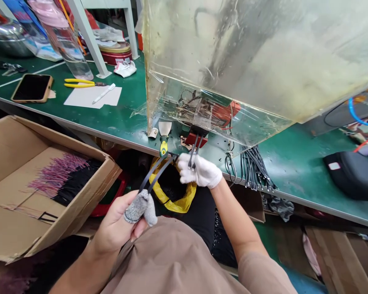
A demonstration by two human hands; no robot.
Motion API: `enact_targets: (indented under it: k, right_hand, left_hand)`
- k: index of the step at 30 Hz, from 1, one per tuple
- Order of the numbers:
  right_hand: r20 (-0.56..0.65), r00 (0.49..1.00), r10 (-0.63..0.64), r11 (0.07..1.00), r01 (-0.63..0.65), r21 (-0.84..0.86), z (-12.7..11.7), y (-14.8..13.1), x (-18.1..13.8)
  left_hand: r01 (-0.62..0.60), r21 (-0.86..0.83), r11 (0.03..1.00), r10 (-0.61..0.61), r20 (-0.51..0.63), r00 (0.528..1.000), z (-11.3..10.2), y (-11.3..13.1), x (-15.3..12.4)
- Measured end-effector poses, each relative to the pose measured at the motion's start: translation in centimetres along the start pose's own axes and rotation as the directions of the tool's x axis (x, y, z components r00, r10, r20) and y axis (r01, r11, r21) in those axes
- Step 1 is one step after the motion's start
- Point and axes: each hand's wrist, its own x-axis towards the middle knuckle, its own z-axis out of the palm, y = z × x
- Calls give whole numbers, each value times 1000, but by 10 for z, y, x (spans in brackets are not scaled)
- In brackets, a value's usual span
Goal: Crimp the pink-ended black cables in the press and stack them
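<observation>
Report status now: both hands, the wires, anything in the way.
Left hand gripping black wires. Right hand, white glove, at wires by red block. Plastic sheet hanging just above.

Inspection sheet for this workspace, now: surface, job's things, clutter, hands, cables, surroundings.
surface: green bench top.
job's things: black wire loop, red block beneath clear plastic sheet.
clutter: phone, yellow-handled pliers, white paper, pen.
hands: left hand, grey-capped fingers, grips the loop; white-gloved right hand sits at its far end.
cables: black bundle on the bench.
surroundings: cardboard box of pink and black wires; yellow bag below.
</observation>
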Motion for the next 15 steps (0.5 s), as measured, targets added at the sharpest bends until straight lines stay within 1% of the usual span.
enact_targets:
  k: [2,4,5,7,9,10,12,14,15]
  right_hand:
    - [85,986,141,990,-138,-38,-7,25,-7]
    - [79,980,185,983,-185,2,-11,48,-8]
    - [41,985,167,984,-169,49,-12,57,-6]
    - [-89,992,88,985,-74,156,-13,71,0]
    - [-247,969,13,974,43,220,-16,79,9]
    - [-323,946,-13,970,91,227,-18,82,13]
    - [-463,885,-50,968,157,196,-24,87,21]
    - [-590,801,-107,969,217,119,-30,93,29]
    - [-646,750,-143,967,244,70,-34,96,33]
  left_hand:
    - [124,62,990,-129,86,988,-3,-14,2]
    - [220,154,963,-244,163,956,-7,-36,7]
    - [256,203,945,-292,174,941,-9,-49,10]
    - [313,295,903,-366,144,919,-12,-75,16]
    - [360,376,854,-422,97,901,-16,-99,20]
    - [377,410,831,-444,78,893,-18,-109,21]
    - [401,457,794,-477,59,877,-20,-123,20]
    - [416,482,771,-501,56,863,-20,-129,20]
    - [423,492,761,-514,58,856,-20,-130,20]
